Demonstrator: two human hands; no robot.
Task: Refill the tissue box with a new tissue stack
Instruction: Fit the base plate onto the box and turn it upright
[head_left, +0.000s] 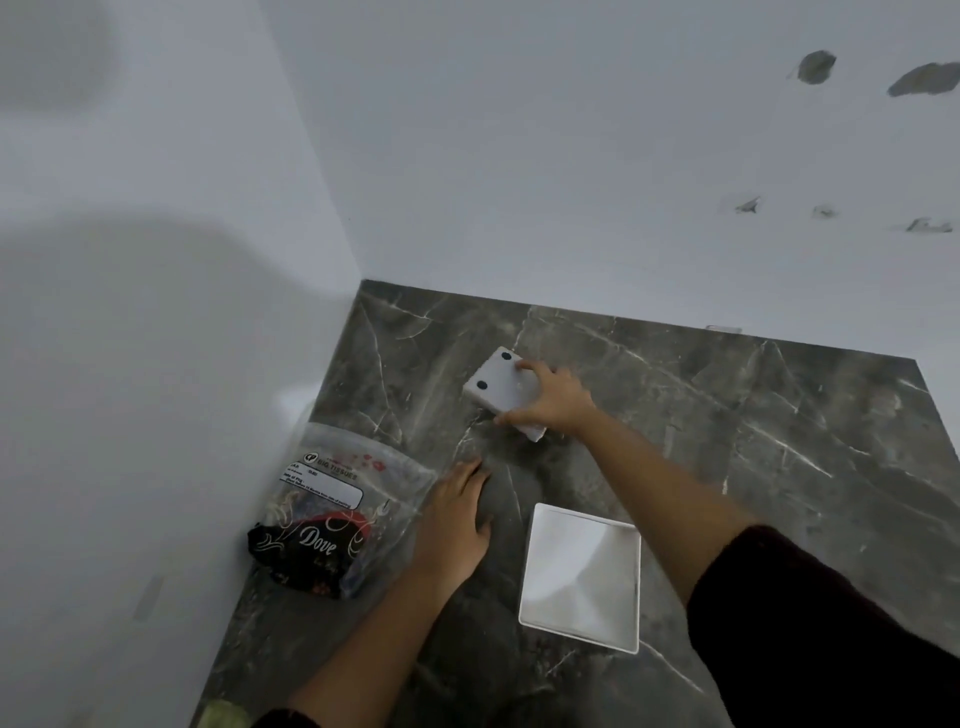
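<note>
A dark grey marble counter (727, 441) veined in white meets plain white walls (519, 156), carrying a white open box (579, 577), a white lid (501, 387) with two black dots, and a clear tissue packet (332, 509) printed black, red and white.

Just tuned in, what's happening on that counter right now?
A person is partway through refilling a tissue box. Their right hand grips a white panel with two dark pads on the dark marble counter. The left hand rests flat beside a plastic tissue pack. The open white box shell sits empty nearby.
</note>
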